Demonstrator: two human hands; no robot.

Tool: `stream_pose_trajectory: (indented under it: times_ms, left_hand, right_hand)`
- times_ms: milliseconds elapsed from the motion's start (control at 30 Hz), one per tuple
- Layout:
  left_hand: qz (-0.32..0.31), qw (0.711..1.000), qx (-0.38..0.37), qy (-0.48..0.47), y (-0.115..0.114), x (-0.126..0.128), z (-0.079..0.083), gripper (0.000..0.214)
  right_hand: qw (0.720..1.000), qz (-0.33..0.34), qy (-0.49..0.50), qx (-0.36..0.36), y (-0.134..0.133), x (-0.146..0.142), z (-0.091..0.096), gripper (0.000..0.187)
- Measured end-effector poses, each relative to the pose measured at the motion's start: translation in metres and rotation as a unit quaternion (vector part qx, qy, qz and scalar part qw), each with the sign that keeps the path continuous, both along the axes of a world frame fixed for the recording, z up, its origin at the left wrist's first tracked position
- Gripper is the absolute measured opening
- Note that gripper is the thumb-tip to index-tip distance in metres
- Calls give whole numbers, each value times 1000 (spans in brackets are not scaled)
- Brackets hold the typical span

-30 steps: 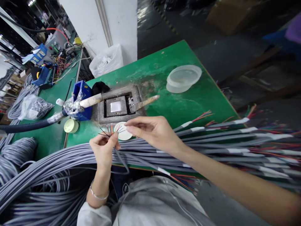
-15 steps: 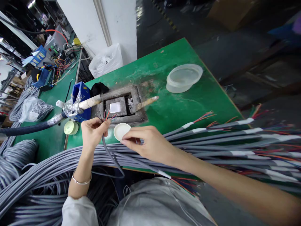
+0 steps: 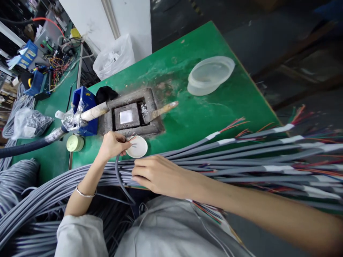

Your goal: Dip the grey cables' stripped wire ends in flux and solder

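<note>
A grey multi-core cable is pinched near its end in my left hand. Its thin, splayed wires reach over a round white dish on the green table. My right hand lies just below and to the right of that dish, over a thick bundle of grey cables. Its fingers are slightly bent and a little apart, with the tips against the bundle; nothing shows gripped in them. Behind the dish sits a solder pot with a shiny square surface.
A scraper with a worn handle rests on the pot's rim. Left of it are a fume hose, a blue bin and a pale green jar. A clear plastic tub stands farther back. Taped cable ends spread to the right.
My right hand has let go of the white dish and moved down onto the cable bundle. The wires in my left hand have tipped right, over the dish. The camera view has shifted slightly.
</note>
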State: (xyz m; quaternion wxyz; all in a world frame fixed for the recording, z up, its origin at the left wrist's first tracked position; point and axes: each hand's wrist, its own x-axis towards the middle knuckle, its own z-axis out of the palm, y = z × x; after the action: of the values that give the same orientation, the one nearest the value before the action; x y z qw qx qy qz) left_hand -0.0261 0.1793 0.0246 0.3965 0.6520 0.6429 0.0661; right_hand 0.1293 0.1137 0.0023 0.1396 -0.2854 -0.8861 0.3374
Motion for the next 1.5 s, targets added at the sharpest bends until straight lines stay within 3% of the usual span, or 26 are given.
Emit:
stream_pose_trajectory:
  times_ms: [367,500,700,833,1000,1500]
  left_hand:
    - [11,1000,0,18,3,-5,-11,26]
    - [9,1000,15,25,4,-6,-6,28]
    - [8,981,166,104,31,3,19,23]
    - [-15,958,244,150,62,14,14,26]
    - [-44,956,224,182,81,23,-1,26]
    - [-67,953,196,223,94,29,-15,26]
  right_hand:
    - [1000,-6,12,2,0,0,-6,22]
    - [1000,-14,17,0,2,-1,-6,21]
    - [1000,-9,28,7,1,0,-8,21]
    - [999,4,31,20,0,-1,-10,20]
    - [998,-1,55,26,1,-2,-13,20]
    - [997,16,66,20,6,2,-15,14]
